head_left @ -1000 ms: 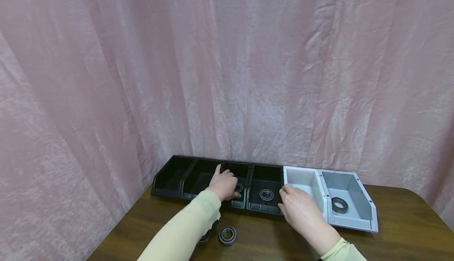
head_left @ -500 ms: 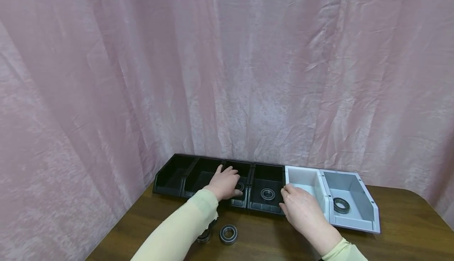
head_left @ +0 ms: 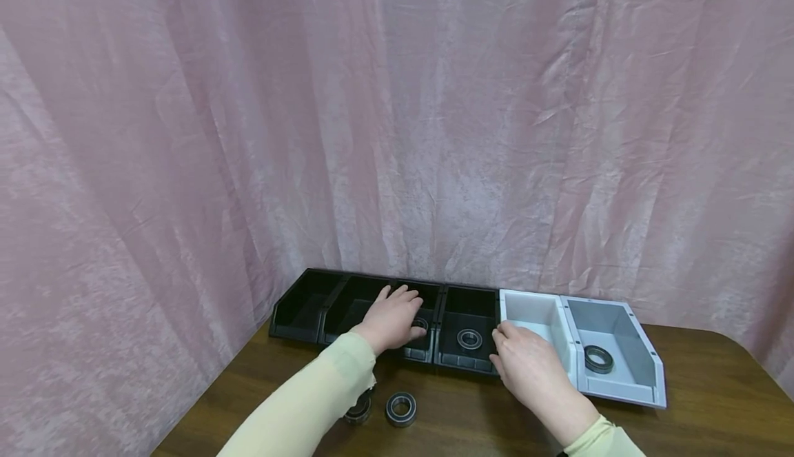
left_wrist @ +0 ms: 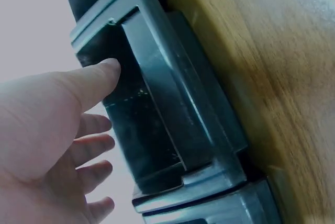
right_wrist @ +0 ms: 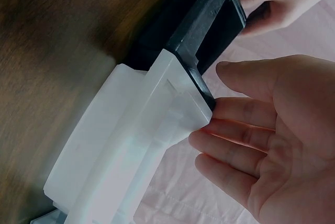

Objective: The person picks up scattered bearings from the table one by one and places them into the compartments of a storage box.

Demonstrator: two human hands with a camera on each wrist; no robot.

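Note:
My left hand (head_left: 387, 319), fingers spread and holding nothing, hovers over the black bins, above the third from the left. A ball bearing (head_left: 420, 325) lies in that bin, partly covered by the thumb. In the left wrist view the thumb reaches over the opening of a black bin (left_wrist: 180, 93). My right hand (head_left: 527, 367) rests its loosely bent fingertips at the wall where the last black bin meets the white bin (right_wrist: 125, 130). Another ball bearing (head_left: 469, 339) lies flat in that last black bin, left of the right hand.
A grey bin (head_left: 620, 391) at the right end has a ball bearing (head_left: 598, 359) in it. On the wooden table (head_left: 459, 422) before the bins sit a bearing (head_left: 400, 409) and more bearings (head_left: 358, 410) partly behind the left sleeve. A pink curtain (head_left: 397, 133) hangs behind.
My left hand has lifted and drawn back slightly from the bearing in the third black bin, its fingers spreading. The right hand stays at the bin wall.

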